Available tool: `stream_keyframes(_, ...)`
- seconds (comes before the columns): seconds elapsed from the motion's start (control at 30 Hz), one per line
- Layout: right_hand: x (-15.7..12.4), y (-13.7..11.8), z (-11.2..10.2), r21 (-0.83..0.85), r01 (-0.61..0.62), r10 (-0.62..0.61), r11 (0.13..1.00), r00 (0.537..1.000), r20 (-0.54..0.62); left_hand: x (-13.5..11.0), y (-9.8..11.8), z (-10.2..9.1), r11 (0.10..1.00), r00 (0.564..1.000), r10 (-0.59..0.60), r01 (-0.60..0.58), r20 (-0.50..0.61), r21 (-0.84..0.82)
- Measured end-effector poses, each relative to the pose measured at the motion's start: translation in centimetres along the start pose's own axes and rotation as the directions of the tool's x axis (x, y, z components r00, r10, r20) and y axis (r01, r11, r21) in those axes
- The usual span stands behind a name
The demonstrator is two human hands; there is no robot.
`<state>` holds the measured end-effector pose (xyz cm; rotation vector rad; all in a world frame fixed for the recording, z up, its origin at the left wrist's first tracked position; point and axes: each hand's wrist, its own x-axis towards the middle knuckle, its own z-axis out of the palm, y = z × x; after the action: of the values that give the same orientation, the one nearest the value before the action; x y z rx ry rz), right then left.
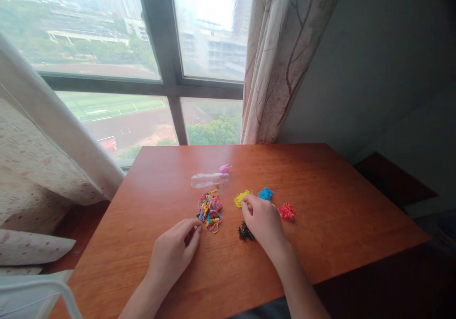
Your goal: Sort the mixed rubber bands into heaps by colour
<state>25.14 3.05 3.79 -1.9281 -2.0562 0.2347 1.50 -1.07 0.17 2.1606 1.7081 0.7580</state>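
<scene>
A mixed pile of small coloured rubber bands (210, 210) lies mid-table. Right of it sit sorted little heaps: yellow (241, 197), blue (265, 193), red (287, 211) and black (244, 232). My right hand (261, 221) rests between these heaps, fingers pinched together at the yellow heap's edge; what they hold is too small to make out. My left hand (174, 250) lies on the table with fingers curled loosely, fingertips just left of the mixed pile, nothing visible in it.
A clear plastic bottle with a pink cap (208, 179) lies on its side behind the piles. The wooden table (320, 181) stands against a window, curtains at both sides. A dark lower surface (392, 179) sits to the right.
</scene>
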Motion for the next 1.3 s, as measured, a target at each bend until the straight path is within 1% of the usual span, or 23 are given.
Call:
stream_keyframes(0.1,-1.4,-1.4,0.5,0.04,0.061,-0.063,0.997,0.997,0.039,0.1,-0.2,-0.1,0.995,0.996,-0.06,0.065,-0.068,0.074)
stream_keyframes(0.17,-2.2,-2.4,0.9,0.064,0.096,-0.1,0.993,0.992,0.075,0.0,-0.2,-0.3,0.985,0.991,-0.107,0.116,-0.083,0.125)
stream_keyframes(0.3,-3.3,-3.8,1.5,0.083,0.116,-0.127,0.99,0.982,0.143,0.0,0.0,-0.4,0.968,0.983,-0.18,0.184,-0.04,0.172)
stream_keyframes(0.43,-3.7,-4.3,1.6,0.089,0.106,-0.12,0.99,0.978,0.169,0.0,0.1,-0.4,0.94,0.965,-0.26,0.262,-0.036,0.22)
stream_keyframes(0.5,-3.8,-4.4,1.6,0.084,0.101,-0.114,0.991,0.979,0.171,0.1,0.1,-0.5,0.928,0.959,-0.281,0.281,-0.039,0.246)
stream_keyframes(0.6,-3.8,-4.7,1.7,0.068,0.094,-0.104,0.993,0.981,0.163,0.1,0.3,-0.6,0.934,0.968,-0.249,0.243,-0.013,0.262)
stream_keyframes(0.77,-3.5,-5.2,2.3,0.042,0.107,-0.112,0.993,0.982,0.151,0.0,0.1,-0.5,0.963,0.991,-0.134,0.123,0.029,0.241)
stream_keyframes(0.87,-3.4,-5.4,2.9,0.045,0.118,-0.123,0.992,0.982,0.143,-0.1,-0.2,-0.2,0.982,0.998,-0.045,0.036,0.049,0.187)
stream_keyframes(1.0,-3.2,-5.4,3.4,0.038,0.128,-0.132,0.991,0.982,0.132,-0.3,-0.5,0.1,0.993,0.996,0.062,-0.068,0.061,0.098)
stream_keyframes(1.1,-3.1,-5.4,3.6,0.038,0.142,-0.145,0.989,0.981,0.129,-0.3,-0.5,0.1,0.994,0.994,0.085,-0.089,0.063,0.056)
stream_keyframes(1.3,-3.2,-5.5,3.8,0.04,0.153,-0.156,0.987,0.982,0.105,-0.2,-0.5,0.1,0.996,0.994,0.071,-0.074,0.087,0.038)
